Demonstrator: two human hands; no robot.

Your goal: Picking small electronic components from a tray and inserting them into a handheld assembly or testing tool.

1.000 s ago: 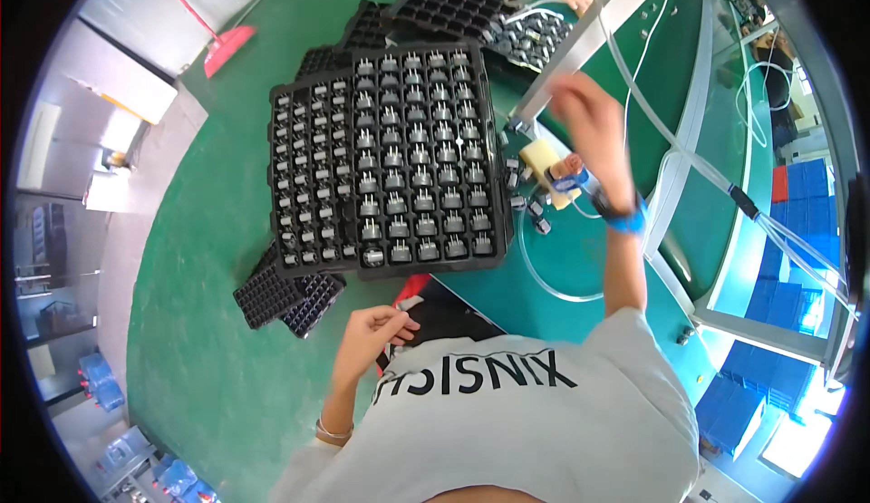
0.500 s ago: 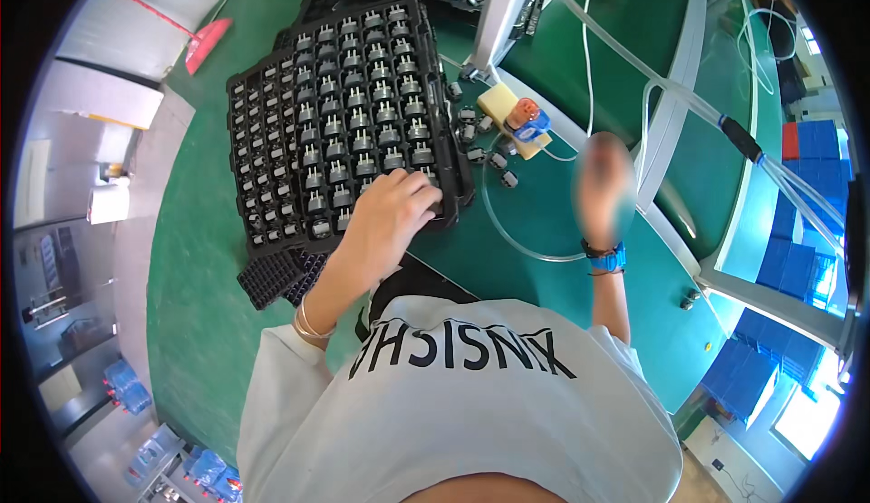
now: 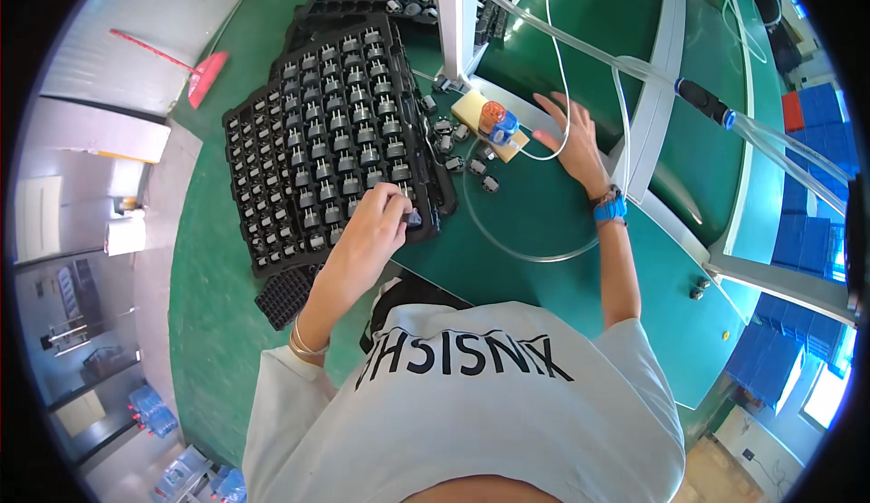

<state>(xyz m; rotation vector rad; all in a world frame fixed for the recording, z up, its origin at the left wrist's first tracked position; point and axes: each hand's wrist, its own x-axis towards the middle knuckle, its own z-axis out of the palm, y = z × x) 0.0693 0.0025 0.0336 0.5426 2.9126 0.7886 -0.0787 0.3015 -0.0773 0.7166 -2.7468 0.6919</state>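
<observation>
My left hand (image 3: 367,227) is at the near right corner of a black plastic tray (image 3: 258,266) filled with rows of small dark plug parts (image 3: 313,109) with upright metal pins. Its fingers are curled together, and what they grip is hidden beneath them. To the right, my right hand (image 3: 580,149) has its fingers spread and empty, over the metal rail at the bench edge. Beside its fingertips, a blue and orange device (image 3: 497,122) with a thin tube rests on a yellow block (image 3: 468,109). Several loose plug parts (image 3: 454,165) lie between the block and tray.
A white post (image 3: 456,23) rises beyond the block, and clear hoses (image 3: 616,61) cross overhead to the right. More black trays (image 3: 335,0) stand at the back. Two small parts (image 3: 700,288) lie far right on the green bench. Blue bins (image 3: 759,367) stand beyond it.
My right hand, blurred before, now shows spread fingers and sits closer to the yellow block. My left hand stays at the tray's corner. The whole view has shifted a little.
</observation>
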